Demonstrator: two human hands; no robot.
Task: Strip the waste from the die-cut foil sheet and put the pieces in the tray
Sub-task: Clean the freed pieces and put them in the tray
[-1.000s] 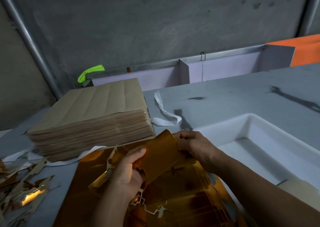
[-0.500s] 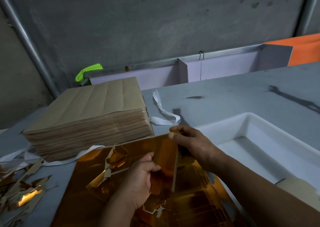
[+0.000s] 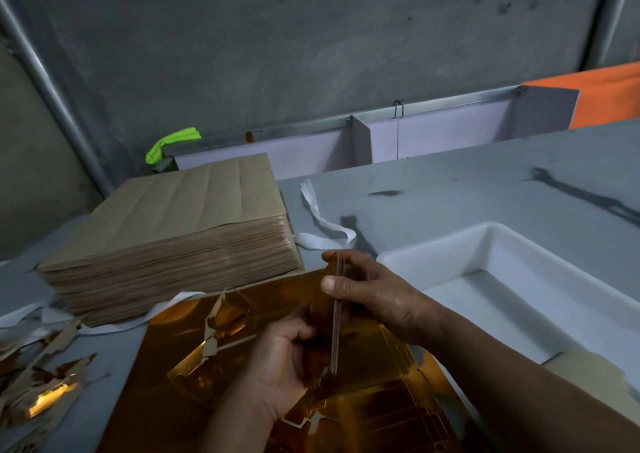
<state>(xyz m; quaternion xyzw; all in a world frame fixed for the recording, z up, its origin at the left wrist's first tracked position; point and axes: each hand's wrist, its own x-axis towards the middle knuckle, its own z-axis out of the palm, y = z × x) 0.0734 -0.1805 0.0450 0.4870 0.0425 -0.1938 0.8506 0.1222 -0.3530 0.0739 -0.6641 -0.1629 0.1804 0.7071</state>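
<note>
White tray sitting right of hands; tan piece showing at its near corner, inside or on rim unclear; brown paper stack and white strip lying behind; scraps piling far left; gold foil sheet lying flat under hands, partly stripped; right hand pinching thin stack of pieces upright on edge; left hand curling fingers round its lower end.

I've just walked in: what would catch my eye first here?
The shiny gold foil sheet at bottom centre, where the left hand and right hand grip a thin stack of cut pieces edge-on above it. Next, the thick stack of brown paper at left and the white tray at right, with foil scraps at lower left.
</note>
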